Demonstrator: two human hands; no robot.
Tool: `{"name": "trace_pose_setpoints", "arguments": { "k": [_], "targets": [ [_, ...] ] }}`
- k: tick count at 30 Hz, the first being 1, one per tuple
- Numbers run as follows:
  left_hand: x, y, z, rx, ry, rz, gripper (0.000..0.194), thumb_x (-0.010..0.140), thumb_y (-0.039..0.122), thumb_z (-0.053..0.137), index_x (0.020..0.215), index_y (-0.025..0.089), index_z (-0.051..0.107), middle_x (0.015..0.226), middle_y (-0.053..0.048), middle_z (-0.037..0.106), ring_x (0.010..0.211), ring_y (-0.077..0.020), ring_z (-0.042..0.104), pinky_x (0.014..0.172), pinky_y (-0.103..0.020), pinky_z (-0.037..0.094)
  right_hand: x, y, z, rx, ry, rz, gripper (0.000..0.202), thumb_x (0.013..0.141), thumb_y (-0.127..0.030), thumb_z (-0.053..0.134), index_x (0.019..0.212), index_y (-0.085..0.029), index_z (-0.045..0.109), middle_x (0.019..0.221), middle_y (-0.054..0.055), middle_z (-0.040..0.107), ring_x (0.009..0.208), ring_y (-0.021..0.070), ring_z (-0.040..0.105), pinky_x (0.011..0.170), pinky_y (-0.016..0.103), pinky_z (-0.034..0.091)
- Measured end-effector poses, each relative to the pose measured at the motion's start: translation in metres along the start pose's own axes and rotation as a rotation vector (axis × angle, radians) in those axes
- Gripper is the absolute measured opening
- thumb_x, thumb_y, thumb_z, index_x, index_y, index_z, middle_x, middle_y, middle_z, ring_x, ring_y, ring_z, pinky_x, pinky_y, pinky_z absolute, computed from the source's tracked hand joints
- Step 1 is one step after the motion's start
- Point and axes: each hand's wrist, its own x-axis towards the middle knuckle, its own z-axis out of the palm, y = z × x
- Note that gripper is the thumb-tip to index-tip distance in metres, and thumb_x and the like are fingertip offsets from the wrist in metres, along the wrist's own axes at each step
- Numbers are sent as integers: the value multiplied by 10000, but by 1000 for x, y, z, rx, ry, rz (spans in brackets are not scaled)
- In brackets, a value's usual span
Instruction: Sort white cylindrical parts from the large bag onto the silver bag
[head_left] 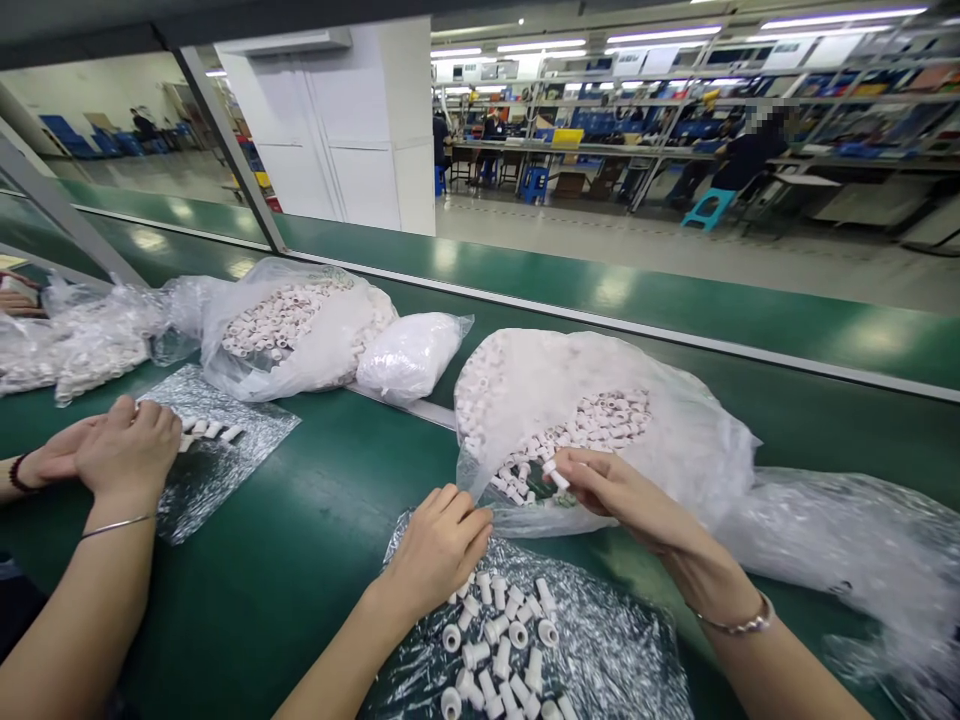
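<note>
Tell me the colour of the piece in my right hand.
The piece is white; see the head view.

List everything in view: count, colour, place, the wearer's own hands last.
Plastic sheets: two, clear, front centre and left
Loose parts: many, white, on both sheets
Big bags of parts: two, translucent, centre and centre-left
Small bag: one, white, between them
Other bags: count unclear, clear, far left
Loose plastic: count unclear, clear, right
Worktops: at least two, green, nearby and behind
Large boxy structure: one, white, background
Shelved workbenches: several, mixed colours, background right
Stools: several, blue and teal, background
Background workers: several, dark clothing, background
Co-worker's hands: two, bare, over left sheet
Left hand: one, bare, at front sheet's back edge; grip unclear
Right hand: one, bare, at centre bag, pinching one white piece
</note>
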Motion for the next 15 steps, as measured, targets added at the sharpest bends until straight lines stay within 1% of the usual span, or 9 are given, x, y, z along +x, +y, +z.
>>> {"name": "trace_pose_setpoints", "arguments": {
  "k": [1, 3, 5, 6, 8, 9, 11, 13, 15],
  "targets": [
    [0, 0, 0, 3, -2, -1, 191, 980, 189, 450, 1064, 163, 619, 875, -58, 592, 821, -200, 504, 678, -340, 444, -3, -4, 5, -1, -48, -17, 418, 969, -566, 457, 768, -208, 535, 614, -46, 428, 521, 109, 332, 486, 243, 242],
    [0, 0, -1, 9, -5, -5, 196, 977, 188, 451, 1066, 166, 625, 874, -60, 593, 833, -207, 507, 684, -346, 444, -9, -10, 21, -87, -160, -73, 342, 976, -503, 484, 832, -210, 586, 710, -19, 533, 582, 121, 419, 519, 242, 311],
    [0, 0, -2, 14, 1, -9, 196, 974, 190, 455, 1056, 172, 631, 861, -60, 589, 836, -212, 510, 686, -350, 442, -16, -13, 45, -250, -234, -129, 234, 972, -409, 519, 873, -220, 615, 788, -8, 603, 630, 132, 493, 556, 246, 363],
    [0, 0, -2, 15, 4, -12, 193, 973, 192, 457, 1047, 174, 635, 855, -59, 588, 836, -213, 510, 686, -350, 443, -20, -14, 58, -353, -248, -157, 172, 959, -356, 541, 885, -222, 619, 803, -7, 621, 641, 137, 521, 559, 248, 373],
    [0, 0, -3, 15, 8, -17, 191, 974, 200, 457, 1029, 178, 639, 848, -57, 588, 833, -210, 511, 690, -351, 446, -26, -10, 85, -601, -231, -258, 52, 894, -260, 610, 885, -208, 612, 822, 2, 644, 680, 161, 574, 574, 263, 390],
    [1, 0, -3, 15, 13, -18, 192, 976, 202, 456, 1020, 179, 641, 844, -56, 588, 831, -209, 511, 692, -351, 448, -29, -6, 98, -719, -226, -316, 52, 862, -234, 637, 886, -198, 606, 843, 15, 655, 699, 178, 592, 567, 271, 392],
    [1, 1, -3, 15, 22, -19, 196, 977, 202, 451, 1012, 180, 642, 839, -55, 587, 827, -207, 512, 693, -350, 447, -34, 2, 119, -895, -218, -410, 112, 821, -231, 680, 881, -186, 597, 865, 36, 669, 736, 211, 617, 548, 286, 401],
    [1, 1, -3, 14, 29, -18, 197, 977, 198, 449, 1018, 179, 641, 839, -55, 586, 824, -206, 514, 689, -347, 444, -38, 9, 130, -978, -211, -466, 162, 806, -270, 713, 879, -188, 594, 885, 49, 673, 771, 234, 630, 536, 294, 416],
    [1, 2, -3, 13, 22, -13, 195, 976, 198, 452, 1029, 178, 638, 846, -56, 586, 825, -207, 514, 686, -346, 440, -41, 11, 129, -982, -194, -491, 214, 790, -319, 741, 891, -195, 598, 915, 54, 674, 800, 249, 634, 535, 300, 435]
  ]
}}
